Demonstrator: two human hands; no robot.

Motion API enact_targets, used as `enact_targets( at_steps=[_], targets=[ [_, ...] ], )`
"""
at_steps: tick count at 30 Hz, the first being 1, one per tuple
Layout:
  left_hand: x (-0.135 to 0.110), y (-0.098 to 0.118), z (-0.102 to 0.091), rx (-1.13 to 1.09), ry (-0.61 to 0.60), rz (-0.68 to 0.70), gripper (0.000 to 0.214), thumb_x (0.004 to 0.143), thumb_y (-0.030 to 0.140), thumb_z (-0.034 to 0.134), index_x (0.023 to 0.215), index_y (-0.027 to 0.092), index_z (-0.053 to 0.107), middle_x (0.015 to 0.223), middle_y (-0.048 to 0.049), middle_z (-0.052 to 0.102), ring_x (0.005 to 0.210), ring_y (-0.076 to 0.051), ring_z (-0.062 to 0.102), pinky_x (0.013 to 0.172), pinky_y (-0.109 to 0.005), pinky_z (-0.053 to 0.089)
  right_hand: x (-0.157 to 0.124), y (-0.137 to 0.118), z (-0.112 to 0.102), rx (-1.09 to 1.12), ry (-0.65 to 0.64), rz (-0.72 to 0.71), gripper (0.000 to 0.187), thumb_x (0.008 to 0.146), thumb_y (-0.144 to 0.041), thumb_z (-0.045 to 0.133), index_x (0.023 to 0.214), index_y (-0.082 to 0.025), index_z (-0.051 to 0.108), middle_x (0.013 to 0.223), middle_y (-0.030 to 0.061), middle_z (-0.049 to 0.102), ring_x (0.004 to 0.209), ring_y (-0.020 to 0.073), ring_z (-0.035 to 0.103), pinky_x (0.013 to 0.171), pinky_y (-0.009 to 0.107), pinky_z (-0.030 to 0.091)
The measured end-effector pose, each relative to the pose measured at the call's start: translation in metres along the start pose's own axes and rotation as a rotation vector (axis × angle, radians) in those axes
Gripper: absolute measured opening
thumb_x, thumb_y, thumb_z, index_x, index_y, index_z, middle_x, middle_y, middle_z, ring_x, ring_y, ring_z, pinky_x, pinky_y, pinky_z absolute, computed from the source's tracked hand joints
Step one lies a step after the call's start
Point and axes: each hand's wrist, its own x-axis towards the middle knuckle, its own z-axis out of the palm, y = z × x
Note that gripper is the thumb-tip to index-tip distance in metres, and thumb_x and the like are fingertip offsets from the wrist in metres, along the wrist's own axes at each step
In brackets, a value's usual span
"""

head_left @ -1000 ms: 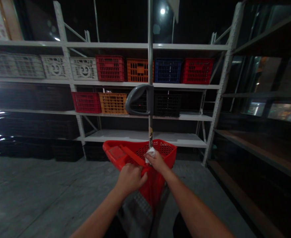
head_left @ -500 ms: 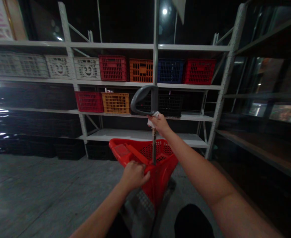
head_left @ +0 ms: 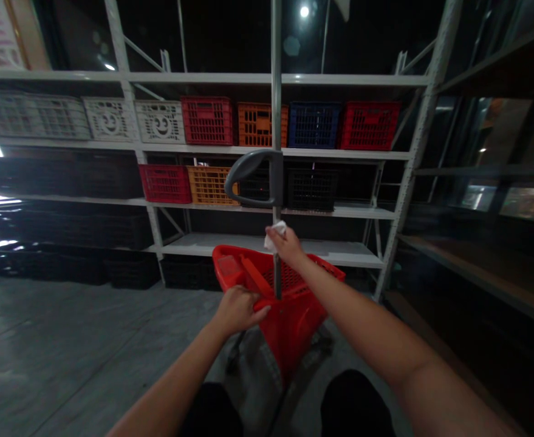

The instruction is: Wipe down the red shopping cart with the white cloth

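Observation:
A red plastic shopping trolley basket (head_left: 294,321) stands in front of me, with a thin metal pole (head_left: 276,91) rising from it. A grey curved handle (head_left: 253,176) is fixed to the pole. My left hand (head_left: 238,311) is closed on the basket's red front rim. My right hand (head_left: 285,245) is up at the pole, pinching a white tissue or cloth (head_left: 274,235) against it. The part of the pole behind that hand is hidden.
White metal shelving (head_left: 339,154) stands ahead, holding red, orange, blue and white crates (head_left: 312,125), with black crates lower down. Dark shelving (head_left: 476,261) runs along the right. Grey concrete floor (head_left: 66,340) spreads to the left.
My right hand with the white cloth has gone up the pole from near the basket, then dropped slightly. The trolley has shifted a little to the right in view; my left hand stays on the rim.

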Motion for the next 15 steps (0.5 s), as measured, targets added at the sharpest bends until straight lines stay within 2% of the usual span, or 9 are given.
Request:
enact_targets(
  at_steps=[2, 4, 6, 8, 10, 11, 13, 15],
  targets=[
    [0.003, -0.004, 0.001, -0.025, -0.016, 0.014, 0.050, 0.085, 0.052, 0.034, 0.062, 0.016, 0.060, 0.058, -0.0053, 0.063, 0.058, -0.015, 0.058, 0.064, -0.029, 0.040, 0.025, -0.012, -0.001, 0.002, 0.045, -0.016, 0.039, 0.082, -0.055, 0.043, 0.070, -0.018, 0.046, 0.058, -0.0053, 0.047, 0.052, 0.0076, 0.044, 0.051, 0.019, 0.035],
    [0.007, -0.009, 0.002, -0.050, -0.033, 0.022, 0.051, 0.084, 0.055, 0.035, 0.063, 0.017, 0.061, 0.059, -0.0053, 0.064, 0.061, -0.016, 0.058, 0.069, -0.029, 0.041, 0.029, -0.010, 0.001, -0.024, 0.058, -0.008, 0.038, 0.085, -0.053, 0.039, 0.074, -0.017, 0.048, 0.061, -0.0045, 0.049, 0.055, 0.0078, 0.046, 0.052, 0.019, 0.036],
    [0.011, -0.015, 0.003, -0.073, -0.045, 0.034, 0.051, 0.082, 0.058, 0.037, 0.065, 0.017, 0.062, 0.060, -0.0047, 0.064, 0.065, -0.016, 0.058, 0.080, -0.031, 0.040, 0.012, 0.006, 0.008, -0.065, 0.069, 0.009, 0.037, 0.086, -0.051, 0.039, 0.080, -0.017, 0.049, 0.065, -0.0030, 0.052, 0.058, 0.0091, 0.049, 0.054, 0.020, 0.037],
    [0.014, -0.023, 0.004, -0.108, -0.053, 0.050, 0.051, 0.077, 0.063, 0.042, 0.066, 0.018, 0.063, 0.060, -0.0032, 0.064, 0.065, -0.016, 0.058, 0.090, -0.034, 0.036, -0.022, 0.030, 0.016, -0.107, 0.066, 0.036, 0.033, 0.085, -0.048, 0.043, 0.083, -0.016, 0.050, 0.068, -0.0011, 0.055, 0.061, 0.0117, 0.052, 0.060, 0.023, 0.041],
    [0.016, -0.032, 0.004, -0.144, -0.064, 0.062, 0.051, 0.072, 0.066, 0.046, 0.068, 0.019, 0.064, 0.061, -0.0019, 0.064, 0.066, -0.015, 0.058, 0.095, -0.036, 0.032, -0.060, 0.056, 0.022, -0.234, 0.008, 0.057, 0.027, 0.084, -0.043, 0.049, 0.085, -0.016, 0.052, 0.072, 0.0017, 0.060, 0.069, 0.0156, 0.056, 0.076, 0.032, 0.043],
    [0.016, -0.036, 0.004, -0.157, -0.070, 0.068, 0.051, 0.071, 0.067, 0.047, 0.069, 0.019, 0.065, 0.064, -0.0018, 0.065, 0.069, -0.016, 0.058, 0.097, -0.037, 0.030, -0.078, 0.068, 0.023, -0.358, -0.046, 0.055, 0.024, 0.085, -0.039, 0.050, 0.088, -0.016, 0.054, 0.076, 0.0032, 0.062, 0.076, 0.0172, 0.058, 0.087, 0.038, 0.038],
    [0.016, -0.044, 0.001, -0.162, -0.079, 0.080, 0.050, 0.073, 0.065, 0.045, 0.073, 0.020, 0.066, 0.073, -0.0028, 0.066, 0.082, -0.017, 0.058, 0.100, -0.039, 0.026, -0.106, 0.086, 0.016, -0.611, -0.165, 0.016, 0.020, 0.086, -0.031, 0.049, 0.099, -0.017, 0.056, 0.090, 0.0058, 0.065, 0.091, 0.0189, 0.058, 0.103, 0.049, 0.018],
    [0.015, -0.047, -0.003, -0.133, -0.072, 0.067, 0.048, 0.079, 0.061, 0.040, 0.076, 0.021, 0.066, 0.083, -0.0039, 0.067, 0.095, -0.019, 0.055, 0.101, -0.042, 0.022, -0.122, 0.100, -0.006, -0.792, -0.260, -0.040, 0.026, 0.088, -0.023, 0.045, 0.111, -0.021, 0.054, 0.106, 0.0062, 0.064, 0.106, 0.0187, 0.053, 0.106, 0.053, 0.000]
  ],
)
